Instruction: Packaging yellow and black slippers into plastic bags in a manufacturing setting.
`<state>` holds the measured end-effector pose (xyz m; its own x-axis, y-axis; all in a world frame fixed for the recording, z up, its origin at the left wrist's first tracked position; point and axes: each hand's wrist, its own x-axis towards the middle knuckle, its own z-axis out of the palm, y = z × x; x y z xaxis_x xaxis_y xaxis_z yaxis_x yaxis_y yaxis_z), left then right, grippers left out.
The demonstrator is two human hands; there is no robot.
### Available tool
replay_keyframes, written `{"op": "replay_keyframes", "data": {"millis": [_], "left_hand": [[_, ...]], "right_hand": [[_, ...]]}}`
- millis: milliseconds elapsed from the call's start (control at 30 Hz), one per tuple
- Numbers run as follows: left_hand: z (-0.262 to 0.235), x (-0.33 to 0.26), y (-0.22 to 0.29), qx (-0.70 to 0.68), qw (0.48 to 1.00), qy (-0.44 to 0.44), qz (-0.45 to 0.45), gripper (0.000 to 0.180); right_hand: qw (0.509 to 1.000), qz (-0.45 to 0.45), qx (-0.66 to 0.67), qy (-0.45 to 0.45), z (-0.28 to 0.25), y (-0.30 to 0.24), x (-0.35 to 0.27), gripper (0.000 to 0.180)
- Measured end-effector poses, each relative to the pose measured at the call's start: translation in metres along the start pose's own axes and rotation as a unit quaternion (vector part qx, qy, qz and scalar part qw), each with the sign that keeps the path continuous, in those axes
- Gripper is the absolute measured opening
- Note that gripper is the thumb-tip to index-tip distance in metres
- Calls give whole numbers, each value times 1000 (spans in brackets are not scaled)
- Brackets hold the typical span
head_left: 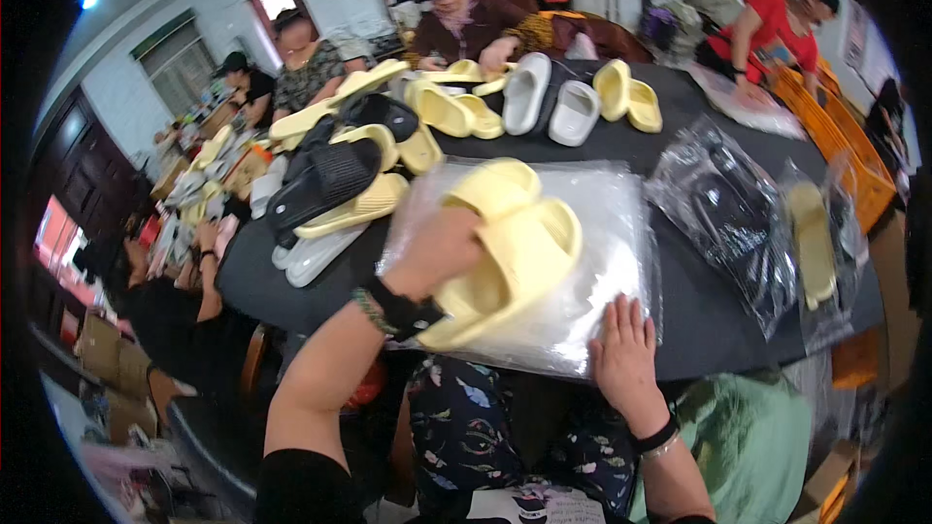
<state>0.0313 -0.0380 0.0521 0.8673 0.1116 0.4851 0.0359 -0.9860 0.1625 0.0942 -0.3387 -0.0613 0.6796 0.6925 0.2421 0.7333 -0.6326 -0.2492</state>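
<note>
A pair of pale yellow slide slippers (534,257) is held over a stack of clear plastic bags (607,223) at the table's near edge. My left hand (442,254) grips the pair from the left side; its fingertips are hidden by the slippers. On the near right corner of the bags lies my right hand (626,349), palm down with its fingers stretched out and nothing in it. Left of the bags is a pile of slippers, with a black slipper (325,180) on top of yellow ones and a light grey slipper (325,254) beneath.
Bagged black slippers (728,199) and a bagged yellow slipper (814,243) lie on the black table (680,330) to the right. Loose grey slippers (575,112) and yellow ones stand at the far side. Several co-workers sit or stand around; orange crates (849,160) are at right.
</note>
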Motion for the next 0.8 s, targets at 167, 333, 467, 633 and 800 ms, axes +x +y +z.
{"op": "replay_keyframes", "data": {"millis": [167,333,467,633,800], "left_hand": [[46,-15,-25,-35,989,-142,-30,11],[24,-16,-30,0,980,-198,-31,10],[-21,-13,-49,55,982,-174,-39,16],[-127,17,-137,212,975,24,-61,21],[-192,54,-163,481,855,49,-190,31]], "right_hand": [[1000,-27,-3,3,3,1,-2,59],[999,-25,0,-22,3,0,-2,59],[999,-28,-1,-20,1,1,-3,58],[999,-33,-16,-19,2,-2,-1,59],[999,-27,-26,-22,3,-1,-2,59]]}}
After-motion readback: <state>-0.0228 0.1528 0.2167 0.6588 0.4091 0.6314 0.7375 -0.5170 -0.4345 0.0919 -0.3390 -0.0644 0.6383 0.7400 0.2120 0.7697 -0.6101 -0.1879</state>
